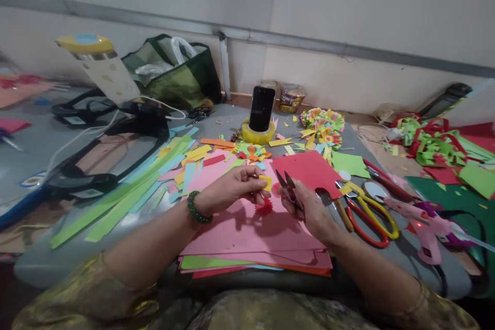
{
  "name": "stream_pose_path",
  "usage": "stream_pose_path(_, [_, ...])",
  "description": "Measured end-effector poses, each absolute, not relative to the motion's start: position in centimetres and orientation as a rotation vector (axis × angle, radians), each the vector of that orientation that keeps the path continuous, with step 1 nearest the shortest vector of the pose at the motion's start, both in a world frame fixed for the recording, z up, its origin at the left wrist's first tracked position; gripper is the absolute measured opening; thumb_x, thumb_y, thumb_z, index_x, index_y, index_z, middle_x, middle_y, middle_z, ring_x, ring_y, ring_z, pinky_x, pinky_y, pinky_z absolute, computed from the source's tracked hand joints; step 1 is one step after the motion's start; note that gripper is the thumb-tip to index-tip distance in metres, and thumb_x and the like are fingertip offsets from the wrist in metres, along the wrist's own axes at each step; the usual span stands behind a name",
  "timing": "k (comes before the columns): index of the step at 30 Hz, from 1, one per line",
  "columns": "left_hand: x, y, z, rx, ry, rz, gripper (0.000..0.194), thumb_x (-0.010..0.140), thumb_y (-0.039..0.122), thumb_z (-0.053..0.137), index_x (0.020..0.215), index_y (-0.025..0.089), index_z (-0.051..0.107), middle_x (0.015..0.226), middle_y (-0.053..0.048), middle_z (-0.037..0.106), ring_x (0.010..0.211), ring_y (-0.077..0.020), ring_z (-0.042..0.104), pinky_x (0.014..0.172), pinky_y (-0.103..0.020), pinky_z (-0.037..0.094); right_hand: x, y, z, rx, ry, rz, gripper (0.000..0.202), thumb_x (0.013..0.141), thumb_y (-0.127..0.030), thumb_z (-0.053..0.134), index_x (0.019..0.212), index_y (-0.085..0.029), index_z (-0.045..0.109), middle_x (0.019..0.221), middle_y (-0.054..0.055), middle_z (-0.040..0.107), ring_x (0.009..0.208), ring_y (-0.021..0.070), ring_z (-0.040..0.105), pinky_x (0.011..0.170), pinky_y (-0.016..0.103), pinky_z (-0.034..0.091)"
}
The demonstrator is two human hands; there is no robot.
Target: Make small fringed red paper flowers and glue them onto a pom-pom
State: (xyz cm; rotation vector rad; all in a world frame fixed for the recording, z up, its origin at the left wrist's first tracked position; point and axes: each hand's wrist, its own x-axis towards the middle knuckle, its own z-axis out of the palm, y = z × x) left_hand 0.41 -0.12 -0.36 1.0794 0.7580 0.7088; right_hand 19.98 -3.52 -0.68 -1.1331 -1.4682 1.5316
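The black phone (262, 109) stands on the grey surface (224, 116), tipped back a bit in a round yellow holder (258, 134). Both hands are on the near side of the phone, close to each other but apart. The left hand (242, 185) pinches a small yellow paper piece (266, 182) in its fingers. It wears a green bead bracelet (199, 208). The right hand (307, 206) is closed around dark scissors (286, 180), and their two pointy blades are spread open. A red paper bit with zigzag edges (263, 208) is just under the left hand.

Below the hands, nearer than the phone, is a pile of pink paper (251, 237). A red sheet (309, 170) is nearer and to the right of the phone. Long green strips (116, 198) lie nearer and to its left. Frilly paper flowers (323, 121) sit to its right, and a snack cup (291, 98) is behind it on the right. A green bag (181, 72) is on its left, farther back. A pink glue gun (423, 224) is far to its right and nearer.
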Motion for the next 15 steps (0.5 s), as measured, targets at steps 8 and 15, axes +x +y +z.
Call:
stream_pose_path(8, [-0.19, 0.69, -0.16, 1.169, 0.779, 0.709, 0.037, 0.065, 0.047, 0.08, 0.067, 0.015, 0.061, 0.066, 0.002, 0.062, 0.055, -0.0072, 0.054, 0.059, -0.022, 0.048, 20.33, -3.65, 0.04, -1.163, -1.554, 1.613, 0.058, 0.081, -0.077, 0.042, 0.076, -0.02, 0.05, 0.053, -0.008, 0.029, 0.047, 0.0092, 0.023, 0.043, 0.026, 0.015])
stream_pose_path(15, [-0.28, 0.67, -0.05, 1.202, 0.792, 0.702, 0.035, 0.066, 0.046, 0.079, 0.068, 0.015, 0.062, 0.064, 0.002, 0.061, 0.055, -0.0078, 0.054, 0.059, -0.022, 0.047, 20.39, -3.55, 0.09, -1.171, -1.566, 1.626, 0.056, 0.082, -0.075, 0.041, 0.073, -0.02, 0.048, 0.052, -0.008, 0.028, 0.047, 0.0089, 0.023, 0.044, 0.026, 0.016])
